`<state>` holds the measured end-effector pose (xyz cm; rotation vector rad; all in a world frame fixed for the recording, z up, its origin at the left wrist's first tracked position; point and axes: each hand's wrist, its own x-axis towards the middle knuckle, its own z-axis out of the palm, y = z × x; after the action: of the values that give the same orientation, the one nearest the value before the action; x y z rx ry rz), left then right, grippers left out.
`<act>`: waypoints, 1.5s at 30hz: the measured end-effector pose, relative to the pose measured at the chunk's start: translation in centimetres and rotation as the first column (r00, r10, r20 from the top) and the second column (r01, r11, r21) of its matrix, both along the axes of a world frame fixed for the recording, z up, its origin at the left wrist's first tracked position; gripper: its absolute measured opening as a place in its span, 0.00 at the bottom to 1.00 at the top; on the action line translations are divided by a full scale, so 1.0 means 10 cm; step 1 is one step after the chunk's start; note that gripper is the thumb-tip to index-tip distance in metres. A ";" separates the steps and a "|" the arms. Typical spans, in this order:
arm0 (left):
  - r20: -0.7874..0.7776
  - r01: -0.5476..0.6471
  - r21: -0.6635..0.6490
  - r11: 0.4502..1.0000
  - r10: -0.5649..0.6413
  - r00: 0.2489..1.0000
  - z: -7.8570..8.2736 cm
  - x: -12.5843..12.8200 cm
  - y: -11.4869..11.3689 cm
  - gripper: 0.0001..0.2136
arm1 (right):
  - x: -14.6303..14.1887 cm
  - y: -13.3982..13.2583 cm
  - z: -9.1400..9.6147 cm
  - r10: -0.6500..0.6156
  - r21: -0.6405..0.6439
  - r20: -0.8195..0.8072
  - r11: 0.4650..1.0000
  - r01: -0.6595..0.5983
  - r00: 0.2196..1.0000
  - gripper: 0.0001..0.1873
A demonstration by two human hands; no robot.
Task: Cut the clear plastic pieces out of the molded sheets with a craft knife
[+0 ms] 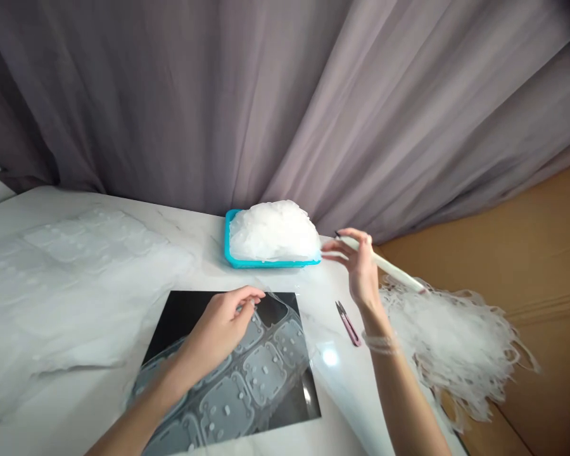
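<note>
My left hand (223, 320) rests on a translucent film sheet (251, 380) that lies on a black mat (183, 313); its fingertips pinch the film near its upper edge. The film shows rounded rectangular cut shapes with small white dots. My right hand (358, 266) is raised to the right of the mat and grips a white pen-like tool (389, 266) with a dark tip pointing up and left. The tool's rear end hangs over a heap of clear film scraps (456, 342).
A turquoise tray (228, 244) heaped with white film pieces (273, 231) stands at the back of the white marble table (76, 405). Small pink snips (348, 323) lie right of the mat. More clear film sheets (76, 266) cover the table's left. Grey curtain behind; brown floor right.
</note>
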<state>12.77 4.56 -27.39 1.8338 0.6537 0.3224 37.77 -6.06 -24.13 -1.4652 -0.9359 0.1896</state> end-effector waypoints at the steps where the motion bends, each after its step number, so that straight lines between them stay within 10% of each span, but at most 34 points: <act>1: -0.036 0.046 0.156 0.987 -0.041 0.999 -0.02 0.01 -0.03 0.16 | -0.09 -0.18 -0.07 -0.036 -0.047 -0.007 0.998 0.036 0.999 0.24; 7: -0.255 0.441 0.626 0.643 -0.366 0.895 -0.25 -0.07 -0.27 0.18 | -0.68 -0.92 -0.53 -0.112 -0.293 -0.065 0.952 0.089 0.992 0.21; 14: -0.329 0.517 0.711 0.477 -0.424 0.844 -0.66 -0.21 -0.67 0.22 | -1.08 -1.12 -0.95 -0.093 -0.421 -0.034 0.905 0.070 0.995 0.14; 21: -0.387 0.534 0.714 0.453 -0.380 0.840 -0.88 -0.19 -0.71 0.27 | -1.26 -1.01 -1.08 0.056 -0.454 0.195 0.890 0.039 0.979 0.11; 45: -0.452 0.584 0.670 0.457 -0.372 0.810 -0.84 -0.20 -0.76 0.28 | -1.37 -1.08 -1.10 0.186 -0.529 0.422 0.846 0.074 0.887 0.09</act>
<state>10.76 -3.02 -35.80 2.8756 0.0619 -0.0410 24.05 -16.86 -35.15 -2.0574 -1.3920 0.1541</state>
